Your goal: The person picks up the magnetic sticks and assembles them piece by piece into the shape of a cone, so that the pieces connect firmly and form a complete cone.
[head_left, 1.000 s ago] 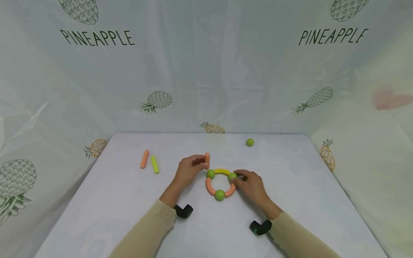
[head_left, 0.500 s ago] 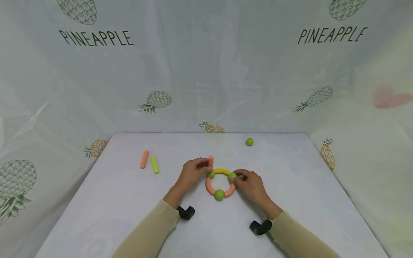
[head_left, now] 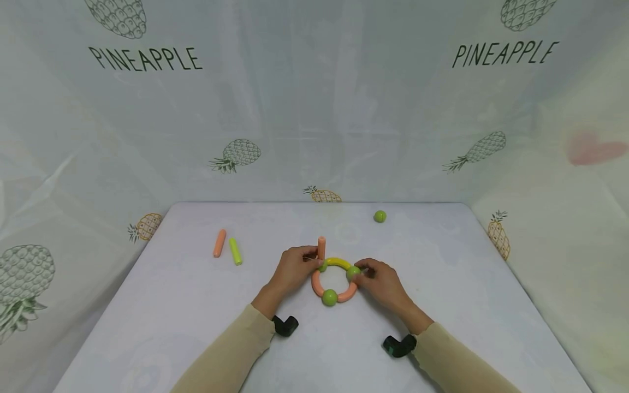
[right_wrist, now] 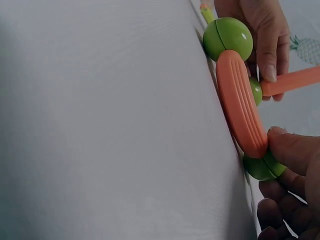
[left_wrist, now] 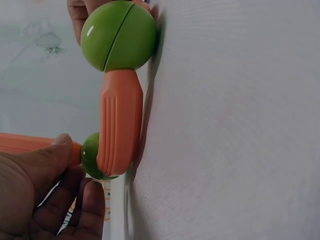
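Observation:
A ring of curved rods and green balls lies flat on the table. Two orange curved rods and one yellow curved rod link its three balls, the nearest green ball facing me. My left hand pinches a straight orange rod, which stands upright with its lower end against the ring's left green ball. My right hand holds the right green ball between thumb and fingers. In the right wrist view, an orange curved rod runs into that ball.
Another straight orange rod and a lime rod lie at the left on the white table. One loose green ball sits near the back edge. A pineapple-print sheet hangs behind.
My left hand has moved right and slightly nearer, bringing the upright orange rod onto the left green ball. The ring has shifted slightly, its near ball going left. My right hand keeps its hold.

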Motion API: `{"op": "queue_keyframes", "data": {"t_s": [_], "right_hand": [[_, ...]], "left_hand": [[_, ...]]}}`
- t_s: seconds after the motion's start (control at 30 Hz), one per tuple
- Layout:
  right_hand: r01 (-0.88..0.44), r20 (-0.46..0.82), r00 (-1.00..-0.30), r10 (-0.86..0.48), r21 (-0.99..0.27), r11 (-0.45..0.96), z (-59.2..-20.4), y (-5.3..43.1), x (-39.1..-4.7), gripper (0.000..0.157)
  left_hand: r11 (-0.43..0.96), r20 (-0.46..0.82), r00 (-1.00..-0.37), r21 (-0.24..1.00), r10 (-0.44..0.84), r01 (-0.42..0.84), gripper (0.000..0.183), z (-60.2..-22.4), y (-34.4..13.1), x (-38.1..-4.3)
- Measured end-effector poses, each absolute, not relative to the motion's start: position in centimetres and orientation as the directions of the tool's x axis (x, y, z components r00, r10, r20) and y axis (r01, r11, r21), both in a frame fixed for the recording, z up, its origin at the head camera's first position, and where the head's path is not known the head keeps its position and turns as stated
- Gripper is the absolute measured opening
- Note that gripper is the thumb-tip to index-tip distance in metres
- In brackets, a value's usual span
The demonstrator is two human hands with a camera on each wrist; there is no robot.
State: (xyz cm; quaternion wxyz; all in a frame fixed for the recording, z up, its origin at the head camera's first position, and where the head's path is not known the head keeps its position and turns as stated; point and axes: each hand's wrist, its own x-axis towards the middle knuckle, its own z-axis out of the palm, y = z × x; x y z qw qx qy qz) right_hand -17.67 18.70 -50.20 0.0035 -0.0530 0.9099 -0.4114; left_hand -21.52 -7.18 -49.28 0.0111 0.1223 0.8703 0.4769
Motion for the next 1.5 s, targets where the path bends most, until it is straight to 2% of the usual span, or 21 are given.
{"op": "queue_keyframes", "data": {"t_s": [0.23,0.43,0.67,0.93,1.17,1.5], "right_hand": [[-0.134,0.043,-0.987,-0.155,-0.752,0.646,-50.6,19.1,-17.4,0.037],[-0.225,0.092,-0.967,-0.237,-0.746,0.627,-50.9,19.5,-17.0,0.035],[-0.249,0.137,-0.965,-0.222,-0.737,0.629,-50.8,19.2,-16.4,0.032],[-0.299,0.172,-0.951,-0.257,-0.723,0.623,-51.1,19.3,-16.3,0.036],[-0.329,0.192,-0.941,-0.28,-0.72,0.611,-51.3,19.4,-16.4,0.033],[-0.326,0.184,-0.941,-0.285,-0.722,0.61,-51.2,19.4,-16.4,0.033]], "left_hand": [[0.52,0.064,-0.972,0.836,0.226,0.176,0.044,-49.1,-7.3,-21.5],[0.53,0.061,-0.988,0.838,0.145,0.129,0.045,-48.7,-8.7,-21.5],[0.565,0.173,-0.984,0.816,-0.037,0.122,0.03,-48.2,-12.9,-21.9],[0.646,0.234,-0.936,0.763,-0.264,0.009,0.03,-48.5,-19.2,-21.7],[0.676,0.188,-0.935,0.734,-0.301,-0.07,0.035,-49.0,-21.5,-21.4],[0.656,0.078,-0.953,0.741,-0.293,-0.141,0.037,-48.8,-21.5,-21.4]]}}
